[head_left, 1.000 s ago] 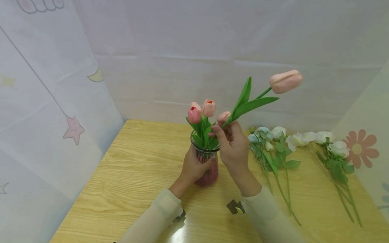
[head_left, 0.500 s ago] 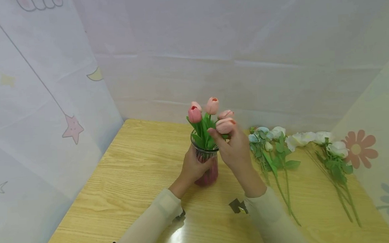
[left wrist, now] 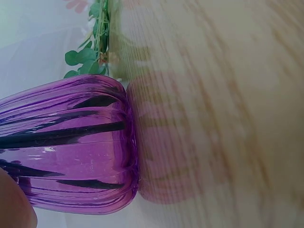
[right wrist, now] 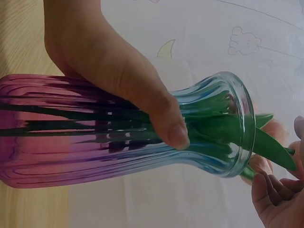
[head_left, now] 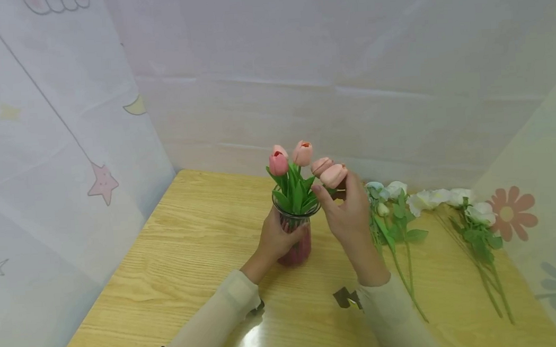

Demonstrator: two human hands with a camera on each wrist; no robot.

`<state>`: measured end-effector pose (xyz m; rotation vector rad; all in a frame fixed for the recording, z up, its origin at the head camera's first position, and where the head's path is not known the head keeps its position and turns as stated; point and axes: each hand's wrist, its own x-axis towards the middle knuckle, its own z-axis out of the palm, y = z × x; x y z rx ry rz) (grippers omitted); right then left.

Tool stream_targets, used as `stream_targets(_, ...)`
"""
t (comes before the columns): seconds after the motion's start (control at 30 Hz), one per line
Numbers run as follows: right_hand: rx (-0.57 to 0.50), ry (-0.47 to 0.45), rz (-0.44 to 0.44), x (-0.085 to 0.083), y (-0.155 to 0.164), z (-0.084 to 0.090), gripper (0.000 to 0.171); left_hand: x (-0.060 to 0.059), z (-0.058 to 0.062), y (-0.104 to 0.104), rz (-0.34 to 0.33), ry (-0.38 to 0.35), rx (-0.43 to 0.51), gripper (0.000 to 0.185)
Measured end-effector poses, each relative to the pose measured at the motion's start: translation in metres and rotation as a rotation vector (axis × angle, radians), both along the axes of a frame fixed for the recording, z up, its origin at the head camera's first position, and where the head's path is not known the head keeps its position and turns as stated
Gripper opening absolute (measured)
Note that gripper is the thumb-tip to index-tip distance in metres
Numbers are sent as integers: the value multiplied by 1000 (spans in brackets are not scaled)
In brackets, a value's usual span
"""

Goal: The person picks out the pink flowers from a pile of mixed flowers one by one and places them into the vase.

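A ribbed glass vase [head_left: 298,249], pinkish purple at its base and bluish toward the flared rim, stands upright on the table. My left hand [head_left: 276,238] grips it round the middle, thumb across the front. Dark stems show through the glass in both wrist views. Several pink tulips lean out of the top, among them a darker one [head_left: 278,164] at the left. My right hand [head_left: 349,211] is at the right of the rim, its thumb and curled fingers about the lowest pale pink tulip [head_left: 334,176]. In the right wrist view, that right hand [right wrist: 280,202] shows only partly, beside the green leaves [right wrist: 273,147].
Loose white roses [head_left: 481,214] and other white flowers with long green stems lie on the wooden table [head_left: 178,254] at the right. A pale blue flower [head_left: 374,186] lies beside them. Patterned cloth [head_left: 277,78] hangs behind and along both sides.
The tulip in my right hand has swung down from its outstretched slant to the vase's mouth, then shifted slightly right with the hand. My left hand stays on the vase.
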<state>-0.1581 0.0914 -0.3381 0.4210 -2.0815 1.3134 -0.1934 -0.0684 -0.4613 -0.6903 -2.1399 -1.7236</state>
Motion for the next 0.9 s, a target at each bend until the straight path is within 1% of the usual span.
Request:
stream_targets(0.03,-1,2,-1,0,1,-1,33,-4,-5,0,5,-1,1,77)
stream_targets(0.17,-9,7,1,0,6,-4,31,-8,-11,-1,9,16,7,76)
stream_targets(0.3,-5,-15,0,2,11,-7,35,-9,-12,-2,5,23,21,73)
stream_targets(0.43,-3,-66,4,4,16,-10,50,-8,-10,-4,13,13,23,71)
stream_targets(0.57,2,-124,14,7,26,-16,53,-7,-8,-5,26,-1,11,70)
stream_targets(0.67,45,-131,20,9,36,-23,48,-6,-6,-7,13,-15,0,69)
stream_targets(0.77,127,-130,33,10,50,-29,43,-6,-1,-10,-14,-35,-21,69)
stream_targets(0.83,200,-151,33,12,59,-33,45,-5,3,-14,-27,-51,-54,71)
stream_targets(0.9,272,-197,40,14,69,-36,50,-5,6,-18,-31,-62,-104,74)
